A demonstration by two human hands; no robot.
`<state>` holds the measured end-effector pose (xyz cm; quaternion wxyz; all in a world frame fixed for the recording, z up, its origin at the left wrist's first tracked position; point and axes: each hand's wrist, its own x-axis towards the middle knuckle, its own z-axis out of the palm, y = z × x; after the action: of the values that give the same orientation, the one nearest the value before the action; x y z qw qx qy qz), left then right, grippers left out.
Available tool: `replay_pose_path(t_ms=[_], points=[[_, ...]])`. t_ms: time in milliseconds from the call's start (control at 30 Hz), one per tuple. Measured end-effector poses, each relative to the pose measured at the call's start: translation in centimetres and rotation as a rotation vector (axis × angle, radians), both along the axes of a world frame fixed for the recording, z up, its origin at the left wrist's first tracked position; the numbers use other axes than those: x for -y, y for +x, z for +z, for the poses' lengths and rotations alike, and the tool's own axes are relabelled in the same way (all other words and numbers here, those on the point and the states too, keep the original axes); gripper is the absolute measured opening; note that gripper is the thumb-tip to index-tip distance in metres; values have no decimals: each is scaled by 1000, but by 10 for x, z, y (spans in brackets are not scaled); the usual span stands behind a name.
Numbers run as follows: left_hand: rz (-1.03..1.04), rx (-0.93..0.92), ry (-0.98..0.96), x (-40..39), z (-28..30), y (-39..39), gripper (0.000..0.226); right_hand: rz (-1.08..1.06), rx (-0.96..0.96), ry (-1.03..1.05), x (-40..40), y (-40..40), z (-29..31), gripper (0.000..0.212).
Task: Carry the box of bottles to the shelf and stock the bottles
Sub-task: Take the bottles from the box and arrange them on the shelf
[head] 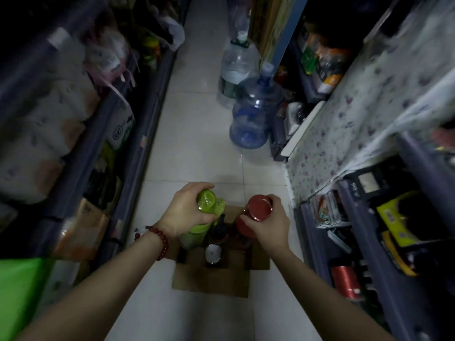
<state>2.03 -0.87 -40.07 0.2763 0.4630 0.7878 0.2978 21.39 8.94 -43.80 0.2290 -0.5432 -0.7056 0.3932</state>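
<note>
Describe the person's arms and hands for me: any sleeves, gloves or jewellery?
Both forearms are bare, with no sleeves in view and no gloves. The left hand has a bracelet of dark red round beads at the wrist. The right hand and its wrist carry nothing: no watch, ring or band visible.

Dim aisle, pale tiled floor (pixel 197 156) between stocked shelves (pixel 147 114).

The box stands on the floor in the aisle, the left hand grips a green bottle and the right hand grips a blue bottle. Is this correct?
Not fully. In the head view, the right hand grips a red bottle, not a blue one. The rest holds: the box stands on the floor in the aisle, and the left hand grips a green bottle.
</note>
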Motion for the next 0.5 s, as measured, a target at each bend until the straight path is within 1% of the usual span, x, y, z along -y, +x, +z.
replay_pose_path(t_ms=[133,267,367,500], points=[[-46,-22,-4,-18,120,5,76,-11,-69,6,-2,3,125,81],[-37,-1,57,-38,229,16,83,12,-109,52,-14,11,238,69],[-14,37,155,-54,299,29,87,34,-130,102,-30,19,308,68],[-29,53,247,-76,376,46,77,43,-174,184,-52,35,383,71]])
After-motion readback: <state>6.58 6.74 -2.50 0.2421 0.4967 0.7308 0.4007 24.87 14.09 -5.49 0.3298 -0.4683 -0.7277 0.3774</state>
